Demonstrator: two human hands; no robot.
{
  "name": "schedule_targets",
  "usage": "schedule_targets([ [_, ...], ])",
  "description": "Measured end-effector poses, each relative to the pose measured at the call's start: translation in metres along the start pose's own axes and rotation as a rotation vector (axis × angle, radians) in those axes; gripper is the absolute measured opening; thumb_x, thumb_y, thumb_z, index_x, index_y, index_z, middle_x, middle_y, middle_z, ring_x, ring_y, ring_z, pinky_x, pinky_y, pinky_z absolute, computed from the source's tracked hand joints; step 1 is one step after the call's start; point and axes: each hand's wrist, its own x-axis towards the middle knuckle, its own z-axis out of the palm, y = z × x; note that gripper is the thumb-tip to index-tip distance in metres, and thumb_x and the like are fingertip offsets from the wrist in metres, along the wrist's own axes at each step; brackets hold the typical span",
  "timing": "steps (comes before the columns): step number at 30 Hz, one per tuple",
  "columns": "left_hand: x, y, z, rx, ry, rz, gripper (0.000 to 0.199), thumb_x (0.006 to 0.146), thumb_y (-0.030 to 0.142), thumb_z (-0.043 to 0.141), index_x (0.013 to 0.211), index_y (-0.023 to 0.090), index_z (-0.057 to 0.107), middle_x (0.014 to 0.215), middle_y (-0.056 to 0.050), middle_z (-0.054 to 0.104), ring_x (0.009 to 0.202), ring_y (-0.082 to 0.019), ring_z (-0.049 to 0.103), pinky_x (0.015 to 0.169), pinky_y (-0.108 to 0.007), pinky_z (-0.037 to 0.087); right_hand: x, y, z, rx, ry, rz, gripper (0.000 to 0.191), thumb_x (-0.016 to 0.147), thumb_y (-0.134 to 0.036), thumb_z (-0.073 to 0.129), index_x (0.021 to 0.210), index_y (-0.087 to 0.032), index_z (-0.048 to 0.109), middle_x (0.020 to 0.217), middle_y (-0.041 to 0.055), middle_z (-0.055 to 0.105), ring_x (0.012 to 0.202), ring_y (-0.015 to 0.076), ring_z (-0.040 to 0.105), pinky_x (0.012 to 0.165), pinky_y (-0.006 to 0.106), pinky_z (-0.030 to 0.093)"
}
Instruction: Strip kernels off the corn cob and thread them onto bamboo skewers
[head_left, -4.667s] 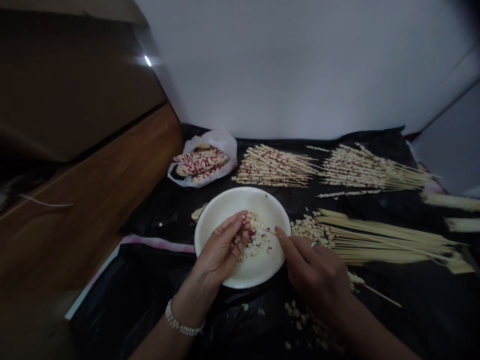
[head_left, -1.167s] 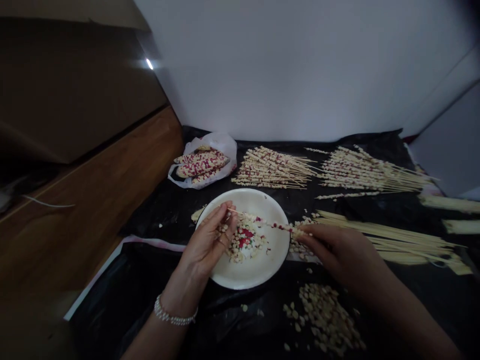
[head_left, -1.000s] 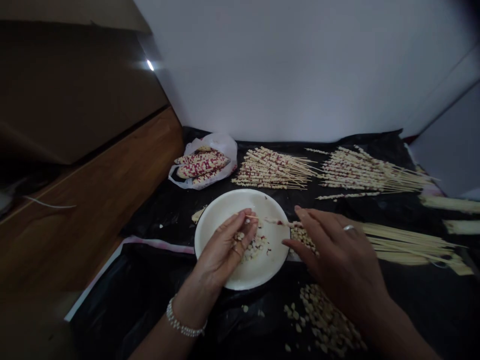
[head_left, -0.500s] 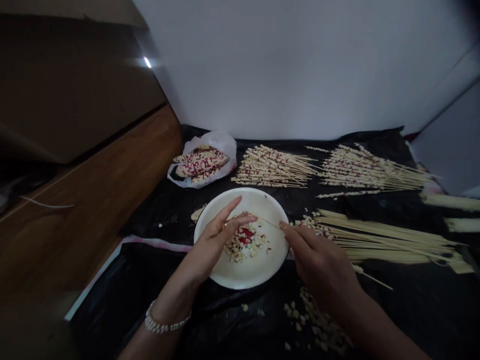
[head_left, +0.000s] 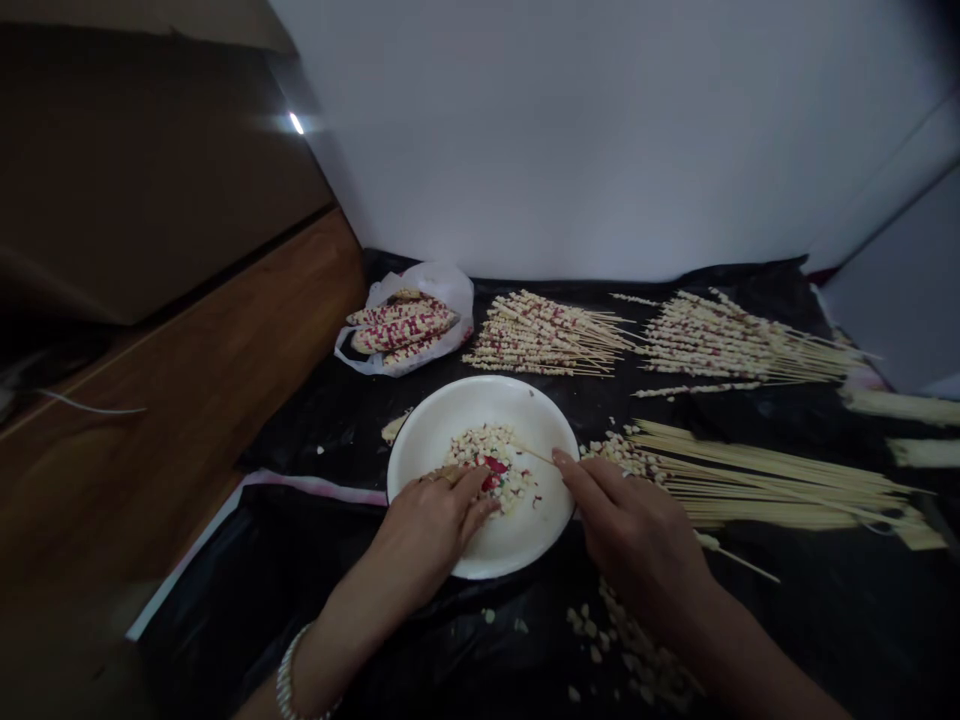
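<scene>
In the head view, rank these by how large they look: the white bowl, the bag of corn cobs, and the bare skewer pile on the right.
1. bare skewer pile, longest spread.
2. white bowl.
3. bag of corn cobs, though it lies farther from the camera, so its true size is unsure.

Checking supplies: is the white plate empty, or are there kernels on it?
Not empty. The white plate holds a small pile of kernels near its middle, where the left hand reaches in; the rest is bare.
</scene>
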Motion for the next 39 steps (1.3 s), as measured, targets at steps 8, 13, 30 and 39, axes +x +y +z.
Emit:
schedule_targets([
  [8,-0.011,0.012,-0.001,0.195,-0.255,0.183,0.039,0.093,0.052,0.042,0.099,0.019,0.063,0.097,-0.009,0.065,0.083,-0.024,0.058,0.074,-0.037,0.04,-0.001,-0.001,0.0,-0.007,-0.017,-0.006,0.048,0.081,0.002,0.04,0.122,-0.01,0.062,0.086,0.0078,0.069,0.057,0.0144,0.055,0.052,0.029,0.04],
  [13,-0.011,0.013,0.005,0.148,-0.241,0.196,0.033,0.095,0.047,0.041,0.087,0.02,0.058,0.084,-0.004,0.063,0.073,-0.019,0.056,0.064,-0.032,0.035,-0.001,-0.001,-0.001,-0.017,-0.022,-0.005,0.048,0.081,0.001,0.041,0.123,-0.01,0.062,0.087,0.008,0.069,0.058,0.0148,0.056,0.054,0.029,0.041],
  [30,0.049,0.012,-0.004,-1.89,0.005,-0.672,0.028,0.097,0.018,0.039,0.076,0.015,0.058,0.069,-0.006,0.064,0.057,-0.011,0.062,0.052,-0.02,0.052,-0.001,0.002,-0.002,-0.051,0.055,0.07,0.039,0.089,-0.004,0.042,0.121,-0.012,0.063,0.091,0.0075,0.072,0.063,0.0133,0.059,0.056,0.027,0.041],
  [39,0.046,0.011,0.007,-1.929,0.031,-0.607,0.02,0.092,0.011,0.05,0.102,0.003,0.066,0.092,-0.015,0.071,0.09,-0.021,0.071,0.083,-0.032,0.059,-0.001,0.0,0.001,-0.036,0.081,0.064,0.036,0.09,-0.006,0.044,0.119,-0.012,0.065,0.091,0.0059,0.071,0.061,0.0132,0.058,0.054,0.028,0.038],
])
